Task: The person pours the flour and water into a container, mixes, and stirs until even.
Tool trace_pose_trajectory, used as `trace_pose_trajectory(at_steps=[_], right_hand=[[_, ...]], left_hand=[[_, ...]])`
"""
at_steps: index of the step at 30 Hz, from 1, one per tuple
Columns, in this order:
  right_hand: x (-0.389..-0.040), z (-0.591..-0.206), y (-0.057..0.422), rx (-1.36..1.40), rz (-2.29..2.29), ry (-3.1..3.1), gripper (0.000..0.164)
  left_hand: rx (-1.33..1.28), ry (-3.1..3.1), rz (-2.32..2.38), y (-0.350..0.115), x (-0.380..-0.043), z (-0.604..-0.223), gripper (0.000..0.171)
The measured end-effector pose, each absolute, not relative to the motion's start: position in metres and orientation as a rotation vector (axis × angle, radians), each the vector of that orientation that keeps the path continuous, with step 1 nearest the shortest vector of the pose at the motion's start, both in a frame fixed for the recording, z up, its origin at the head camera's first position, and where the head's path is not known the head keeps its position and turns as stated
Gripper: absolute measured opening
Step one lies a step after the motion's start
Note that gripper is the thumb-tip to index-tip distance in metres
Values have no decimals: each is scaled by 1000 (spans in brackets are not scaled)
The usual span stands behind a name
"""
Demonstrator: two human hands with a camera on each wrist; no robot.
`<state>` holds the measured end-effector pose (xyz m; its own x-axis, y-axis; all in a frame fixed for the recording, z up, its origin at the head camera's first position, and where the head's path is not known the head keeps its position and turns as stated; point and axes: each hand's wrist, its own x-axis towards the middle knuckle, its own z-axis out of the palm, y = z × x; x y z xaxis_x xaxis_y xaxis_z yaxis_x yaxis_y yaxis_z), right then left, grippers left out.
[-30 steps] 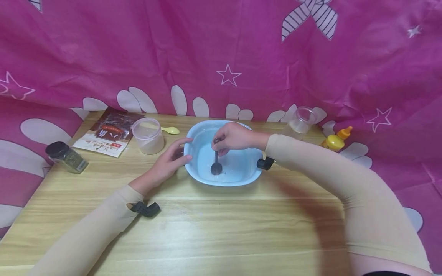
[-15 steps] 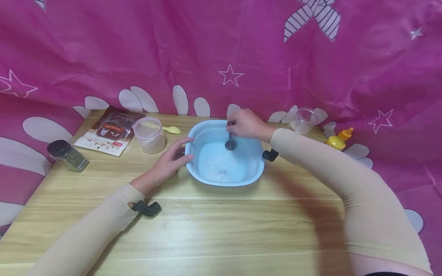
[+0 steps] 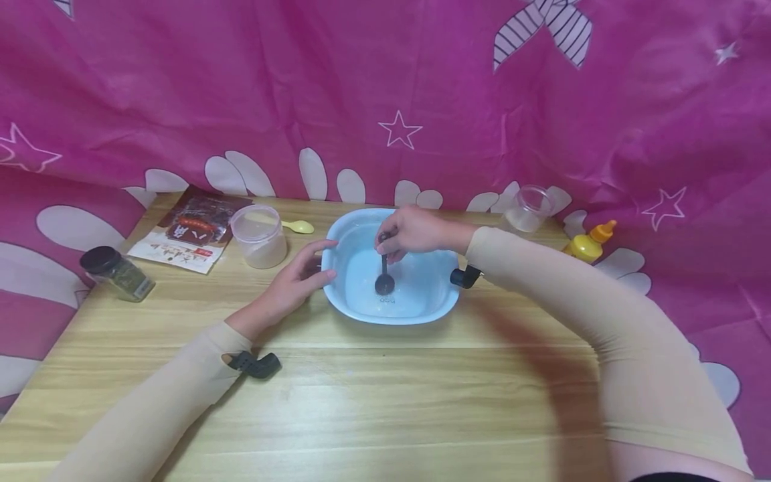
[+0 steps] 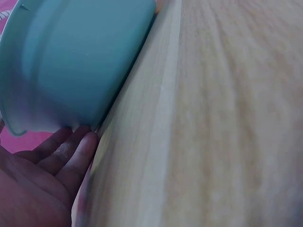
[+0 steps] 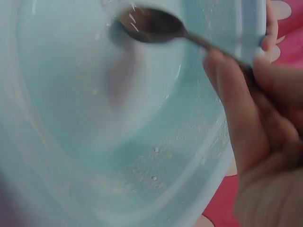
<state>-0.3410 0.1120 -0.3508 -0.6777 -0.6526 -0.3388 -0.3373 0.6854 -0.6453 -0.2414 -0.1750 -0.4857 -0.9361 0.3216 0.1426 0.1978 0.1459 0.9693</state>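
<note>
A light blue plastic basin [image 3: 355,311] stands on the wooden table, and clear liquid with small bubbles shows inside it in the right wrist view. My left hand [image 3: 295,280] holds its left side, thumb and index finger over the rim. In the left wrist view, the other fingers [image 4: 78,158] lie against the basin's outer wall. My right hand [image 3: 412,233] pinches the handle of a dark spoon [image 3: 385,284] over the basin. The spoon's bowl points down into the basin, blurred by motion in the right wrist view.
Left of the basin are a clear tub of pale powder [image 3: 260,244], a yellow spoon [image 3: 299,227], a brown-and-white packet [image 3: 187,231] and a black-lidded jar [image 3: 117,273]. Behind my right arm stand a clear cup [image 3: 529,209] and a yellow bottle [image 3: 590,242]. A pink curtain [image 3: 337,87] hangs behind.
The spoon in my right hand swung from the front of the basin to the back right, then came forward and left again. My left hand stayed on the rim.
</note>
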Motion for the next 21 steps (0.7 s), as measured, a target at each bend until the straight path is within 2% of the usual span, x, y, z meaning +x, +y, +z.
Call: trace_pose_trajectory(at_steps=[7, 16, 21], right_hand=[[-346, -349, 118, -753, -695, 2573, 12], [-329, -355, 110, -811, -799, 2246, 20], [-334, -359, 108, -759, -884, 2373, 15]], left_hand=[[528, 2288, 1938, -175, -242, -486, 61], [546, 2280, 1947, -175, -242, -484, 61], [541, 2271, 1949, -174, -241, -484, 62]])
